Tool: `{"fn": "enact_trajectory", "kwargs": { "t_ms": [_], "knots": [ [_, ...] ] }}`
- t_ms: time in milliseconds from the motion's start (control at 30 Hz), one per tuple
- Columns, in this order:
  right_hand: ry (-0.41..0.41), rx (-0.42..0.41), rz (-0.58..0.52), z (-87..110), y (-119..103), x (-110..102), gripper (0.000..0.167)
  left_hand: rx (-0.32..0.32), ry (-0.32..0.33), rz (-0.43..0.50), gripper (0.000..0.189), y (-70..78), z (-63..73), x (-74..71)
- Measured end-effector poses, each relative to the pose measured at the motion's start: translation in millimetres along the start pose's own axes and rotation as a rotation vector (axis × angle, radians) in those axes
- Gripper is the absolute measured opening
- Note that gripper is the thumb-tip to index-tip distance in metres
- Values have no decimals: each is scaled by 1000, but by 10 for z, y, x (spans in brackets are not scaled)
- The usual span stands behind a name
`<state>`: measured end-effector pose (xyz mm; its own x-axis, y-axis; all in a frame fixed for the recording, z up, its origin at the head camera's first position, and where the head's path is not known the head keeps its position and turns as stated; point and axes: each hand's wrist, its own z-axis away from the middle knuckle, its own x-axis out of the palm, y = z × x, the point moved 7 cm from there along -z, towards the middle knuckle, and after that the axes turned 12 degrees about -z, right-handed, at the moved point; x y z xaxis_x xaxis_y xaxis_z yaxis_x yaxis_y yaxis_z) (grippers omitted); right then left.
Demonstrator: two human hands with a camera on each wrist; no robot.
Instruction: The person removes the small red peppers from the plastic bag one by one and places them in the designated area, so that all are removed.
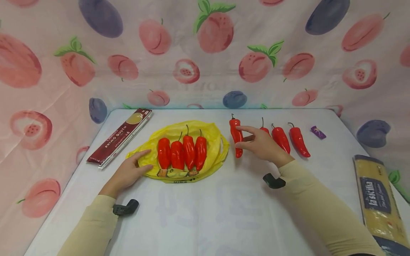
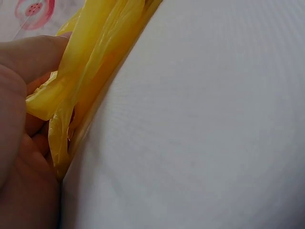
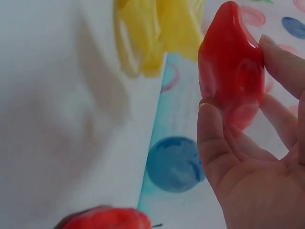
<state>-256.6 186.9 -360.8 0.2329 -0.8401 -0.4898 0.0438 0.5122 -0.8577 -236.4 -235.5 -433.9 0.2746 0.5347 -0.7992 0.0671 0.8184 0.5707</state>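
My right hand point(image 1: 262, 144) pinches a glossy red pepper point(image 1: 236, 137) between thumb and fingers, its stem pointing to the back. In the right wrist view the same pepper point(image 3: 232, 62) is held up in the fingertips. At the left, my left hand point(image 1: 129, 170) grips the edge of a crumpled yellow plastic bag point(image 1: 216, 142). The left wrist view shows folds of the bag point(image 2: 90, 62) between the thumb and the curled fingers. Several red peppers point(image 1: 189, 153) lie side by side on the bag, stems toward the back.
Right of my right hand lie three more red peppers point(image 1: 298, 142), partly covered by it. Beyond them is a small purple wrapper point(image 1: 318, 132). A maroon spaghetti pack point(image 1: 120, 138) lies at the back left, and a yellow pasta pack point(image 1: 379, 199) along the right edge.
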Motion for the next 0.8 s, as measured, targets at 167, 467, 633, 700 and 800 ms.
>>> {"fn": "enact_trajectory", "kwargs": {
  "t_ms": [167, 467, 633, 700, 800],
  "knots": [
    [14, 16, 45, 9, 131, -91, 69, 0, 0, 0, 71, 2, -5, -4],
    [47, 65, 137, -25, 341, -196, 71, -3, 1, -8, 71, 6, 1, -7],
    [45, 97, 141, -41, 397, -219, 72, 0, 4, -12, 70, 5, 5, -1],
    [44, 106, 140, -50, 414, -217, 73, 1, 6, -10, 70, 4, 7, 0],
    [43, 111, 140, -64, 434, -205, 73, 2, 9, -7, 71, 4, 9, 3]
  ]
}}
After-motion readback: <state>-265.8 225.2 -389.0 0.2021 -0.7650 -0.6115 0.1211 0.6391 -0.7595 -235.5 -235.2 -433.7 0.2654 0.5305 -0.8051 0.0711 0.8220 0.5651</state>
